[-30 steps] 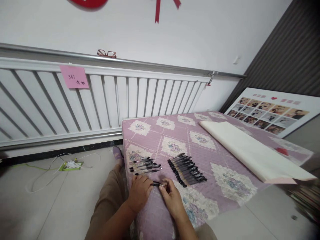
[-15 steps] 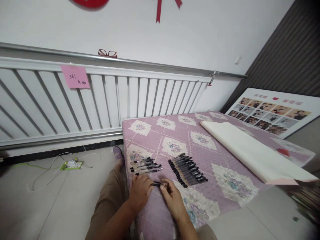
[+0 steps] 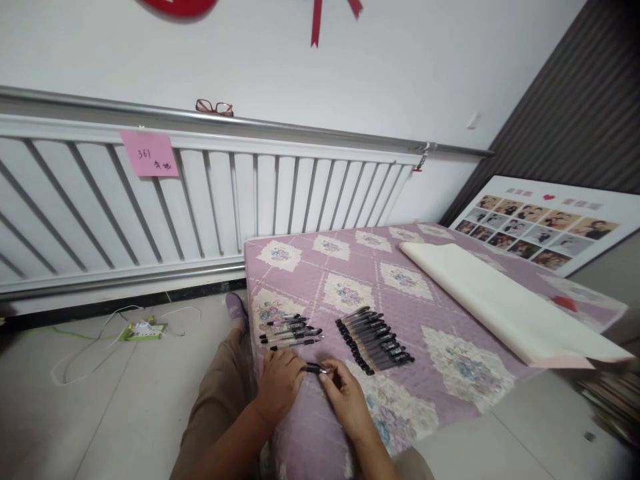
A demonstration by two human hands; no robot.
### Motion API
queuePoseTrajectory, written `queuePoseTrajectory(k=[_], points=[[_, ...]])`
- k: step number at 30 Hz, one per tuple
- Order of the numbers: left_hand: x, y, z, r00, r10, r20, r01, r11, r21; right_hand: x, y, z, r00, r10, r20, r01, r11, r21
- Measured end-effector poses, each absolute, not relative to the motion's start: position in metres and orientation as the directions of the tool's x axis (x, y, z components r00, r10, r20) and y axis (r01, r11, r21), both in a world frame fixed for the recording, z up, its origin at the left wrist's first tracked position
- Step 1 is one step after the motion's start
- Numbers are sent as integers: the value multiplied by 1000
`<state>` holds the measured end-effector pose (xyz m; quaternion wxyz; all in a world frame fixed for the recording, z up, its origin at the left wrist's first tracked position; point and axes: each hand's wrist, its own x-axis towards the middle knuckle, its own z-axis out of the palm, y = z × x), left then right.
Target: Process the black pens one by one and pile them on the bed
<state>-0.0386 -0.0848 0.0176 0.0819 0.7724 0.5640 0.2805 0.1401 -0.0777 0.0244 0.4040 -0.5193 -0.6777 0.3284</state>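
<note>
This is a home bedroom: a mauve quilted fabric mattress with cream floral diamonds (image 3: 310,275), a white ribbed metal radiator (image 3: 300,193) along its far edge, a white rectangular board of couple photographs (image 3: 540,223) at its right end, and cropped above, apparently, a red rounded wall decoration (image 3: 180,7).

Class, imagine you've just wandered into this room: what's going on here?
A person is handling a dark pen above a purple patterned cover. The left hand grips one end and the right hand has its fingers at the other. Just beyond the left hand lies a loose group of pens; to its right, a tidy row of pens lies side by side. A large pale sheet lies farther right.
</note>
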Motion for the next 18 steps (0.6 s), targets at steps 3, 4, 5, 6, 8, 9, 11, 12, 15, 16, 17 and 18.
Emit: queuePoseTrajectory(k=[3, 4, 5, 6, 8, 9, 11, 12, 15, 16, 17, 18], points=[[-39, -85, 19, 216, 915, 340, 816, -361, 451, 140, -77, 25, -173, 961, 215, 456, 272, -847], [-39, -85, 20, 218, 914, 341, 814, -363, 453, 140, -77, 26, -178, 959, 220, 473, 279, -836], [-39, -85, 21, 217, 914, 342, 813, -363, 454, 139, -77, 26, -177, 959, 223, 491, 282, -824], [-39, -85, 21, 214, 914, 344, 814, -361, 455, 139, -77, 26, -174, 959, 225, 508, 283, -814], [-38, -85, 21, 204, 915, 348, 817, -355, 455, 138, -77, 25, -166, 960, 225, 519, 279, -808], [-38, -85, 21, 199, 915, 351, 817, -352, 456, 137, -77, 24, -156, 962, 223, 512, 272, -815], [-38, -85, 20, 190, 915, 357, 816, -349, 460, 137, -77, 22, -130, 967, 221, 482, 256, -838], [-38, -85, 20, 188, 915, 358, 815, -349, 463, 138, -77, 22, -126, 967, 223, 466, 256, -847], [-38, -85, 21, 195, 917, 347, 810, -350, 471, 139, -78, 23, -157, 959, 236, 457, 282, -844], [-38, -85, 22, 196, 919, 343, 809, -349, 473, 138, -78, 23, -169, 956, 239, 467, 291, -835], [-38, -85, 22, 195, 919, 342, 809, -348, 474, 138, -78, 24, -174, 955, 239, 482, 294, -825], [-38, -85, 22, 192, 919, 345, 809, -347, 475, 138, -77, 24, -173, 956, 238, 499, 294, -815]])
